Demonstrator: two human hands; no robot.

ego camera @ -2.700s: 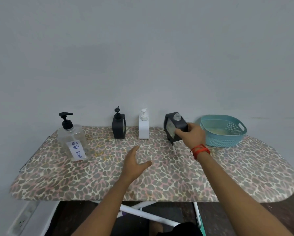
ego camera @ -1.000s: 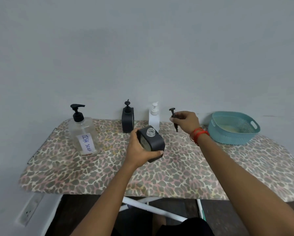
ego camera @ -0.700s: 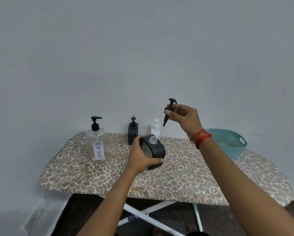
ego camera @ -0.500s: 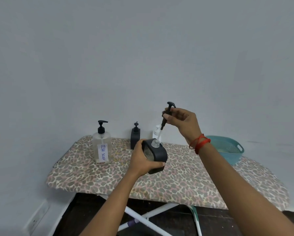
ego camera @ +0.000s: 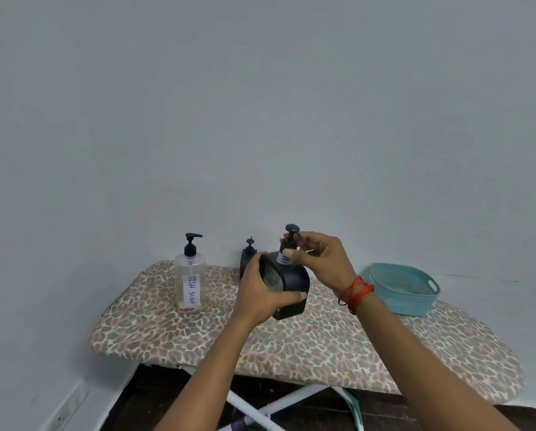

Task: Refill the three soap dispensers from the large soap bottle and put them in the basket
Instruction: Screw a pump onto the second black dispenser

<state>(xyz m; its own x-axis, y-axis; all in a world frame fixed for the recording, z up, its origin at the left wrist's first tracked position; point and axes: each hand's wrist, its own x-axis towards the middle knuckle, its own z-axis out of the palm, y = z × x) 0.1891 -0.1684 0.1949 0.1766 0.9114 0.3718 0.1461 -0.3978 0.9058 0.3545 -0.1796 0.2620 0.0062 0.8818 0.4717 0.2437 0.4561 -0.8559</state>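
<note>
My left hand [ego camera: 260,295] grips a black square soap dispenser [ego camera: 291,283] in the air above the leopard-print board [ego camera: 307,343]. My right hand [ego camera: 321,262] pinches its black pump head [ego camera: 289,239], which sits over the dispenser's clear neck. A second black dispenser [ego camera: 247,256] stands at the back by the wall, partly hidden behind my left hand. The large clear bottle labelled DISH SOAP [ego camera: 190,279] stands upright at the left with its pump on. The white dispenser is hidden behind my hands. A teal basket [ego camera: 400,289] sits at the right.
The board stands against a plain grey wall, on white crossed legs [ego camera: 260,409] over a dark floor. A wall socket [ego camera: 64,412] is low at the left. Bare board surface lies in front of my hands and toward the right end.
My right hand has lowered the pump head from above the dispenser down onto its neck. The left hand keeps hold of the black dispenser.
</note>
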